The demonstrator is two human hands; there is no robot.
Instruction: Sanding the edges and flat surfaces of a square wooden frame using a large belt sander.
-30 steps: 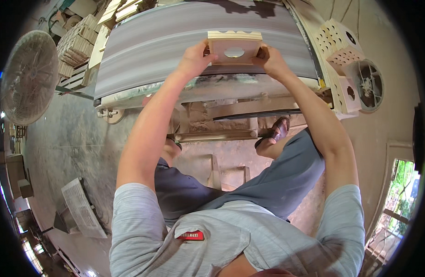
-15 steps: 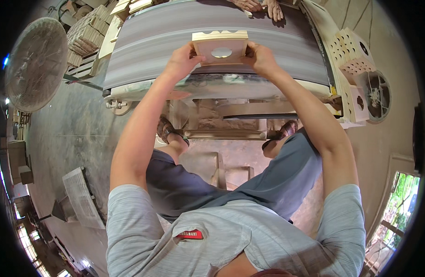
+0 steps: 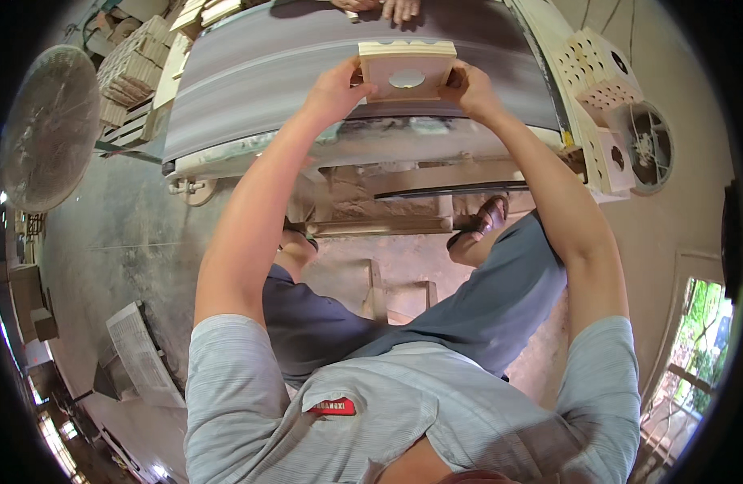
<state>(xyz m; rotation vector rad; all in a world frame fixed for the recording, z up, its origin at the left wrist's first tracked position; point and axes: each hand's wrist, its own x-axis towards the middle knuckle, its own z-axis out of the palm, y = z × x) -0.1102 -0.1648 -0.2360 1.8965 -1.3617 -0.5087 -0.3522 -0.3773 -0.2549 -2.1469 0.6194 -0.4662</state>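
Observation:
A pale wooden box [image 3: 391,74] with a round hole in its near face is held between my two hands over a wide grey sanding belt [image 3: 266,81]. My left hand [image 3: 339,93] grips its left side, thumb along the near face. On the opposite side my right hand [image 3: 471,87] has its fingers closed round the box's edge. The far upper rim of the box has scalloped cut-outs. Whether its underside touches the belt I cannot tell.
Another person's hands [image 3: 395,10] are at the belt's far side, near a small wooden piece. Drilled wooden boxes [image 3: 593,68] stand right of the belt. Wooden parts [image 3: 137,60] are stacked at the far left, near a big fan [image 3: 50,129]. A metal roller edge [image 3: 250,155] runs before me.
The view has shifted a little. Within it, my hands and the box sit slightly farther right and up. The other person's hands show farther left. My grip stays the same.

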